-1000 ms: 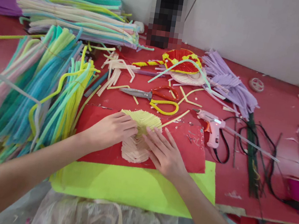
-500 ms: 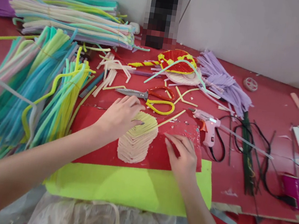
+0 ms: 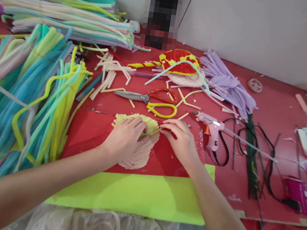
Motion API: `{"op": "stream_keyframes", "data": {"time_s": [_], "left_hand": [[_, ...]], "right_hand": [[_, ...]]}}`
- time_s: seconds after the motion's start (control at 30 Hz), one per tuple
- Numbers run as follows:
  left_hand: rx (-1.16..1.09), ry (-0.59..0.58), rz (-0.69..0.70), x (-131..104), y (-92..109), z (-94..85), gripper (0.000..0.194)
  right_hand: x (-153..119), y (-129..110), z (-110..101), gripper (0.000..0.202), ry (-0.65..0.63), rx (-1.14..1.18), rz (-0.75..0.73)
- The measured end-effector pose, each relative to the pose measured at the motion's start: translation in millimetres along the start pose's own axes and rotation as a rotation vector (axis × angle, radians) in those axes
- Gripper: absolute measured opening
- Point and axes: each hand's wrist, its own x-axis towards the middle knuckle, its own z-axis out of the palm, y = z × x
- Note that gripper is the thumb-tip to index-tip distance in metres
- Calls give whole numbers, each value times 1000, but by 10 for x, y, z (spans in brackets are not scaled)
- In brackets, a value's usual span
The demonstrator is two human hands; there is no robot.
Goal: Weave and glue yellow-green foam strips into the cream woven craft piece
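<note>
A flat panel of bent pipe cleaners (image 3: 139,153), cream at the bottom and pale yellow at the top, lies on a red board. Across its upper part my left hand (image 3: 127,134) rests with fingers curled and thumb pressed on the yellow rows. At the panel's right edge, the fingertips of my right hand (image 3: 180,136) close in a pinch on a pale yellow pipe cleaner (image 3: 183,116), whose free end sticks out beyond them. My left hand hides part of the panel. Behind both hands lie scissors (image 3: 139,96) with red and yellow handles.
Bundles of coloured pipe cleaners (image 3: 20,99) fill the left side. A pink glue gun (image 3: 212,127) with a black cord lies at the right. Further back are a red-and-yellow fan-shaped piece (image 3: 180,62) and a lilac bundle (image 3: 230,82). A lime-green sheet (image 3: 130,194) lies in front.
My right hand has moved up and left to the panel's edge and now pinches the pipe cleaner. My left hand has shifted down over the panel, its fingers curling in.
</note>
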Motion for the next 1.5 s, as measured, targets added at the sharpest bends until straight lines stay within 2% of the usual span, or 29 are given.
{"op": "stream_keyframes", "data": {"time_s": [0.17,0.43,0.53,0.6,0.7,0.77,0.9,1.03,1.1,1.17,1.27,1.37,1.5], "left_hand": [[-33,29,-14,-2,-12,18,9],[-15,31,-9,2,-15,35,9],[78,3,27,1,-13,14,12],[212,-36,112,-27,11,-17,14],[412,-86,209,-148,100,-53,23],[454,-46,188,-276,182,-43,32],[369,-50,80,-522,308,61,63],[329,-93,43,-601,326,166,69],[332,-86,41,-596,311,192,68],[322,-70,43,-591,293,206,68],[297,-58,46,-596,272,217,67],[286,-71,44,-599,267,217,67],[287,-80,40,-590,273,205,68]], "right_hand": [[26,65,32,8,18,99,45],[37,24,48,11,62,107,63],[39,-3,48,11,88,105,54],[29,-12,49,10,99,100,46],[-5,-1,59,12,99,69,32],[-31,18,75,14,96,44,21],[-45,42,109,14,110,15,17],[-58,-13,75,18,116,-42,13],[-111,-71,26,28,106,-109,-33],[-200,-132,-25,41,60,-184,-100],[-350,-185,-69,54,-92,-278,-177],[-432,-173,-64,57,-228,-318,-205],[-419,-139,-35,58,-320,-342,-198]]}}
